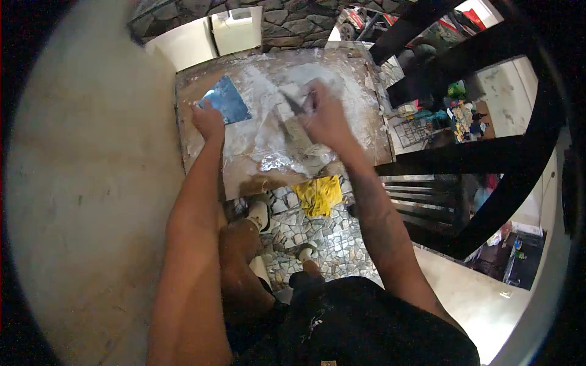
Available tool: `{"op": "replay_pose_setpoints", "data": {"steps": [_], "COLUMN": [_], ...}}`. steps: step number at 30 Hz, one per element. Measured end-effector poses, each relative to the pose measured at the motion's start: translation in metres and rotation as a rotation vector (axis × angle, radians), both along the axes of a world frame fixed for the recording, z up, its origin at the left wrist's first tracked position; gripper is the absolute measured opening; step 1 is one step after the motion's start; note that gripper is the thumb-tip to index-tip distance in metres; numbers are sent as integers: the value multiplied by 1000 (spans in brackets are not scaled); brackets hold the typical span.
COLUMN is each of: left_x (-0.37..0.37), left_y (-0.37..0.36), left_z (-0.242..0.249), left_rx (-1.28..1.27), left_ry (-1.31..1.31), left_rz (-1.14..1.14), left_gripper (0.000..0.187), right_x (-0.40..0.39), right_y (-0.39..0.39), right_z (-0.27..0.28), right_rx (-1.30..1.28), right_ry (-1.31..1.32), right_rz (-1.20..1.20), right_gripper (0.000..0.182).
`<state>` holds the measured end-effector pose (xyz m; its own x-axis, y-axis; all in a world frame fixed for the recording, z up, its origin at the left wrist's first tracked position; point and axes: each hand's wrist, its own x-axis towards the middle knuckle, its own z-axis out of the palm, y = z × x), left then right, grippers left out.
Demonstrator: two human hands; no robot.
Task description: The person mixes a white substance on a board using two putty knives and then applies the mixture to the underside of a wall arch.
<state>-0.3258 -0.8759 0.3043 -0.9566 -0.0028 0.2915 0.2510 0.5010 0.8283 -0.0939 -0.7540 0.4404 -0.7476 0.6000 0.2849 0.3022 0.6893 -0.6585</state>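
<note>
My left hand [209, 122] pinches the lower left edge of a shiny blue square plate [228, 101], a flat sheet like a scraper blade. My right hand [325, 116] is closed on a putty knife [292, 99], smeared by motion, its blade pointing up and left. Beneath both hands lies a worn board [204, 177] coated with white powder and paste. A wet, glossy patch of paste [271, 161] sits near the board's front edge, below the right hand.
A bare wall [91, 171] rises on the left. Dark railing bars [452, 155] stand close on the right, with a lower level beyond. A yellow cloth [320, 195] hangs below the board's front edge, above a stone-patterned floor [329, 241]. My legs are under the board.
</note>
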Motion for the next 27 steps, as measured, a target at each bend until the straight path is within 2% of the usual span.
{"op": "replay_pose_setpoints", "data": {"steps": [2, 4, 6, 7, 10, 13, 15, 19, 22, 27], "left_x": [2, -1, -7, -3, 2, 0, -2, -14, 2, -5], "left_y": [-4, -4, 1, 2, -2, -5, -3, -1, -3, -1], "left_z": [7, 2, -16, -13, 4, 11, 1, -18, 11, -2], "left_rx": [-28, -6, 61, -43, 45, -25, -18, 1, -14, -82], "left_ry": [-60, -54, 21, 91, -40, -113, -30, -71, -207, -135], "left_rz": [-70, -79, -31, 35, -97, -138, -71, -72, -94, -43], "left_gripper": [37, 38, 37, 35, 34, 34, 32, 34, 35, 38], "right_x": [12, 22, 51, 57, 69, 75, 80, 94, 97, 85], "right_y": [-42, -68, -84, -91, -108, -122, -126, -123, -106, -86], "right_z": [4, -18, -72, -78, -104, -107, -120, -127, -120, -118], "right_rx": [129, 51, 198, 166, 161, 168, 183, 205, 276, 196], "right_ry": [-104, -404, 26, -20, -62, -75, -40, -5, 45, 56], "right_rz": [111, 171, 223, 209, 106, 21, -16, -11, 23, 15], "right_gripper": [38, 34, 31, 31, 32, 28, 24, 24, 27, 31]}}
